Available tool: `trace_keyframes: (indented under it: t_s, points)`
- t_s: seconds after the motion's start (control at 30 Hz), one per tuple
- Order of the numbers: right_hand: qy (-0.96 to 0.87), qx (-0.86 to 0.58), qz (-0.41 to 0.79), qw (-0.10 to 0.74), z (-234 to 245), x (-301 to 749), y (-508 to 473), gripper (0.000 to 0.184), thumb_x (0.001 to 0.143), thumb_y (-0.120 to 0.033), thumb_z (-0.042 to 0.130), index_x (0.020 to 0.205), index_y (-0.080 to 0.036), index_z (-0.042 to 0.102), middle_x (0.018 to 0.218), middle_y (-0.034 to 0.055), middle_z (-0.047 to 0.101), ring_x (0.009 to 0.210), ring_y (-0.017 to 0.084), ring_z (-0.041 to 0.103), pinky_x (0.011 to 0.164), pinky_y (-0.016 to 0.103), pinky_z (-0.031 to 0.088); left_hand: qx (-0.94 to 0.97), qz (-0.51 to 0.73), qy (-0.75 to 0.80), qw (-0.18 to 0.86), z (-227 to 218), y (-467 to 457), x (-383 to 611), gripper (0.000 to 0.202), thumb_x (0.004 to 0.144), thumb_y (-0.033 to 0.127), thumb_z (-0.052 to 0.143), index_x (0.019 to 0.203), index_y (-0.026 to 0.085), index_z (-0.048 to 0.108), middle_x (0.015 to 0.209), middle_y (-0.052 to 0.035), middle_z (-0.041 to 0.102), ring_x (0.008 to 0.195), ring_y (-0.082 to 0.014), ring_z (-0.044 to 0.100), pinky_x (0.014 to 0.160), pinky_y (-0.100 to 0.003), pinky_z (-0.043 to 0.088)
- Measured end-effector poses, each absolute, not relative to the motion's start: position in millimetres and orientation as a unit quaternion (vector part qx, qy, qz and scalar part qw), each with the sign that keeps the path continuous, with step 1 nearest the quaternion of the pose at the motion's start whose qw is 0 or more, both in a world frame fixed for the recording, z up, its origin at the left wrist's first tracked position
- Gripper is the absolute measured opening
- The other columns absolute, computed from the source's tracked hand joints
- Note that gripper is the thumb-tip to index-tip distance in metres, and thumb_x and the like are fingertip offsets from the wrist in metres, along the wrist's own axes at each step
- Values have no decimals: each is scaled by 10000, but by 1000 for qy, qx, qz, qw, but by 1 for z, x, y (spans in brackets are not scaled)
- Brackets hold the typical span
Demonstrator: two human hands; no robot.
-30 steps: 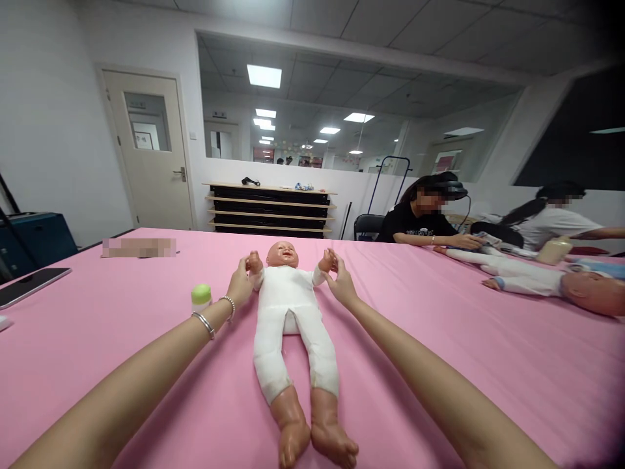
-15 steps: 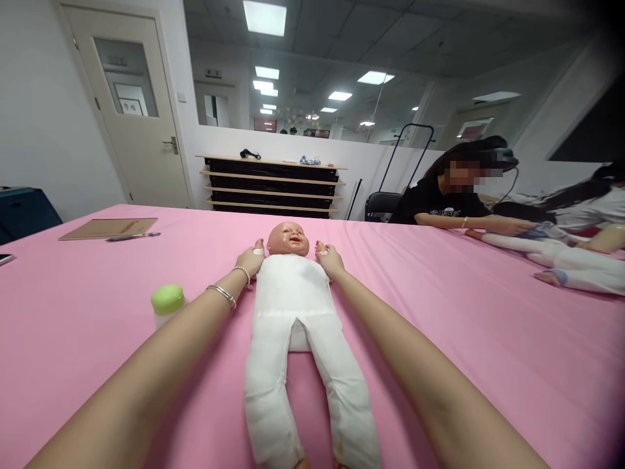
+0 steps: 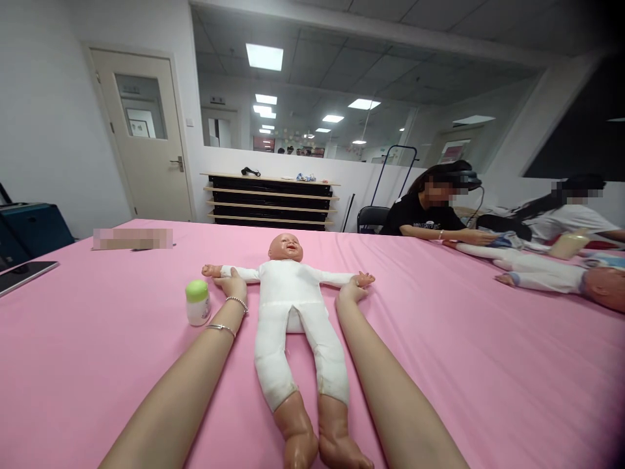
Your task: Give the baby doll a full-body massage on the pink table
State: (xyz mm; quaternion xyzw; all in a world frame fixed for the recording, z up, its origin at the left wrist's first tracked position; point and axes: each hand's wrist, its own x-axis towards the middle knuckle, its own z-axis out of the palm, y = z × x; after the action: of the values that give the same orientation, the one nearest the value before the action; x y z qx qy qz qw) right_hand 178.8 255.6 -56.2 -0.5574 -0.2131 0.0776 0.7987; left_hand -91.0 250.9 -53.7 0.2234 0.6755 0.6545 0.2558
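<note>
head view: baby doll (image 3: 288,306) face-up, white cloth body, arms spread wide

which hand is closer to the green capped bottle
Left. The left hand is close beside the green-capped bottle, just right of it in view. The right hand is much farther off, beyond the baby doll.

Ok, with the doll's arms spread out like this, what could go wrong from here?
The left hand sits right beside the upright green-capped bottle, so a sideways sweep could possibly tip it. The doll has a white cloth body and vinyl hands and feet; pulling hard on the outstretched arm held by the right hand might strain the cloth where it meets the vinyl.
</note>
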Motion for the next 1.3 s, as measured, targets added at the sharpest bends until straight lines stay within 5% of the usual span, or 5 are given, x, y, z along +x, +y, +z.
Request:
trace_keyframes:
  t_s: [0.27,0.53,0.77,0.93,1.3]
  points:
    - [-368,-500,67,781,-58,152,241,486,774,-252,439,1249,-160,399,1225,134,519,1091,197,531,933,385,431,363,673,616,188,-57,245,-88,733,816,277,498,1424,172,102,1379,-161,370,1231,-273,427,1021,-433,360]
    - [-777,-436,-38,452,-44,117,234,481,810,-82,388,1179,-337,561,1307,8,474,1284,234,300,1057,504,227,630,518,577,39,-52,240,-73,622,798,156,435,1395,250,286,1293,-98,463,1157,-251,433,964,-425,387]
    - [-807,-431,-95,393,-39,117,231,451,830,-102,434,1176,-363,561,1328,15,448,1218,219,371,1005,471,290,717,354,599,-41,-46,237,-71,547,817,132,416,1296,395,429,1286,-68,469,1078,-277,413,858,-445,413]
    - [-769,-441,-39,461,-41,115,231,408,824,-139,446,1163,-324,579,1237,27,529,1165,201,431,1014,423,303,709,375,597,-5,-46,238,-71,567,800,110,412,1301,376,426,1317,-64,443,1123,-284,404,895,-472,399]
    - [-212,-570,134,783,-61,153,239,446,775,-291,448,1166,-77,442,1159,169,557,1007,189,582,833,281,475,334,637,664,205,-55,248,-90,739,826,286,445,1393,-2,69,1357,-246,351,1234,-272,412,992,-334,375]
